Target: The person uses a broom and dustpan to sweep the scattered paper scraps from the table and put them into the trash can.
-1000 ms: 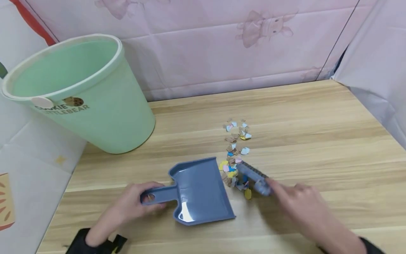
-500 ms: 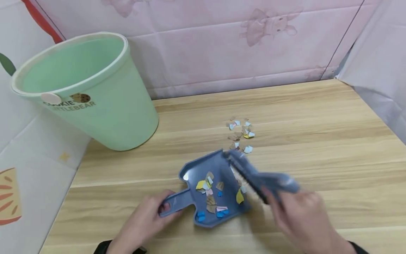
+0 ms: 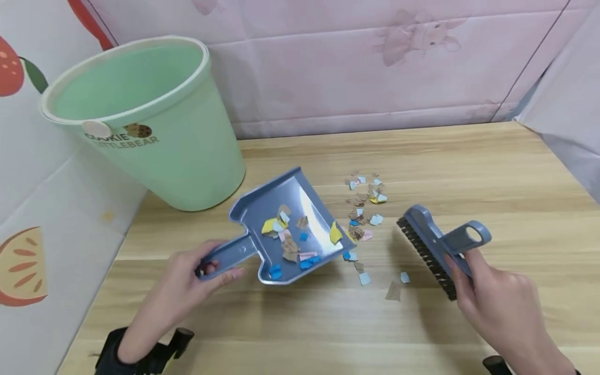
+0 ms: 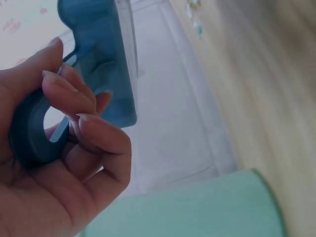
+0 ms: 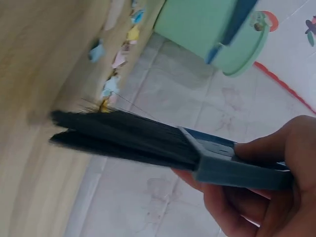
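The left hand grips the dustpan by its handle, seemingly lifted near the bin. The right hand grasps the brush beside scraps; bare table lies beyond.

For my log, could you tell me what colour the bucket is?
The bucket is pale mint green with a cream rim, clearest in the head view.

Left hand, lower left of the head view, fingers curled round the dustpan handle, thumb on top; forearm runs to the bottom edge, a dark strap at the wrist. Right hand, lower right, fingers and thumb gripping the brush handle, bristles facing lower left; forearm exits at the bottom right corner.
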A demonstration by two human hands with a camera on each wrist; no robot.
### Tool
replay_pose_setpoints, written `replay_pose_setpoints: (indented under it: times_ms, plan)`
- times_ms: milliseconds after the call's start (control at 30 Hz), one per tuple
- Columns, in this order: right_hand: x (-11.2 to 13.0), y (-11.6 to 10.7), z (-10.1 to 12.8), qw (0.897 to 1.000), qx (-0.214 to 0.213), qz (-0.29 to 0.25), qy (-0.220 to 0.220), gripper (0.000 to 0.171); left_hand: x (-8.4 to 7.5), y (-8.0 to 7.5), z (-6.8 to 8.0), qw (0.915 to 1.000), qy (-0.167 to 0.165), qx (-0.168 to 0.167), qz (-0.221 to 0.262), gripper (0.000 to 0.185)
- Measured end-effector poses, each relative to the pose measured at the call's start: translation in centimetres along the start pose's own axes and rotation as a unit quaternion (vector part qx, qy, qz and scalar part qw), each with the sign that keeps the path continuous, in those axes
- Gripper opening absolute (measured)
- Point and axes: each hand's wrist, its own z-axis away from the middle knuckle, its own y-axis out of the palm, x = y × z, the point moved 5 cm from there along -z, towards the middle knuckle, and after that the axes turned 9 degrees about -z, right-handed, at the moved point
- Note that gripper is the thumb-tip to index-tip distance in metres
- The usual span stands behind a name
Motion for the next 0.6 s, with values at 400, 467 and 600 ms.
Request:
replay_pose_setpoints:
  times_ms: [400,467,600]
  plan:
    - [-1.0,1.5,0.5,0.998,0.054,-0.009,0.037,0.057,-2.2,-5.2,-3.2,0.9958,0.037,-0.059,-0.06,0.04]
    - [-1.1,1.6,0.5,0.998,0.057,-0.01,0.038,0.056,-2.6,-6.3,-3.6,0.9925,0.051,-0.081,-0.076,0.037]
    - [-1.1,1.7,0.6,0.997,0.058,-0.012,0.04,0.052,-3.1,-8.5,-4.3,0.9856,0.062,-0.126,-0.094,0.035]
